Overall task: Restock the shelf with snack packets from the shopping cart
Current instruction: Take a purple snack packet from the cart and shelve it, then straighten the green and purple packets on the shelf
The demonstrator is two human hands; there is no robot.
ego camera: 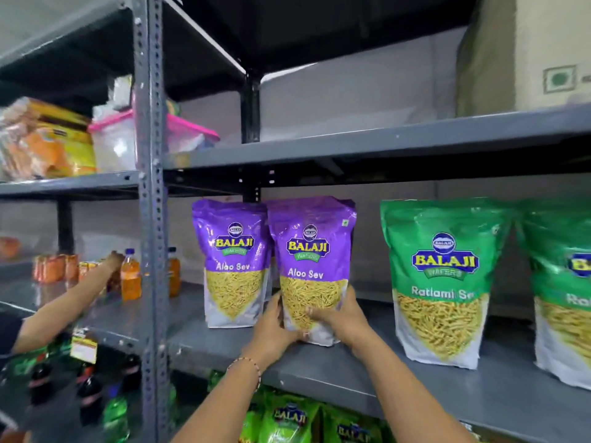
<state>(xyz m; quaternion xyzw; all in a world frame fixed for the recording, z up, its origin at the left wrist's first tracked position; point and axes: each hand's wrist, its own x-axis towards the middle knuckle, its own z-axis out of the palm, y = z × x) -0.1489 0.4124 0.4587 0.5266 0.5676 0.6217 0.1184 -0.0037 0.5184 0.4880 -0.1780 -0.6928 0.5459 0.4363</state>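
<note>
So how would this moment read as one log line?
both hands | gripping purple Aloo Sev packet | upright on grey shelf | beside matching packet

Purple Aloo Sev pkt upright on grey shelf, tilted slightly.

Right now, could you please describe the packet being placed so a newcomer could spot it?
On the grey middle shelf, find the purple Aloo Sev packets left of the green Ratlami Sev packets. It is the right-hand purple packet, the only one gripped at its base.
</note>
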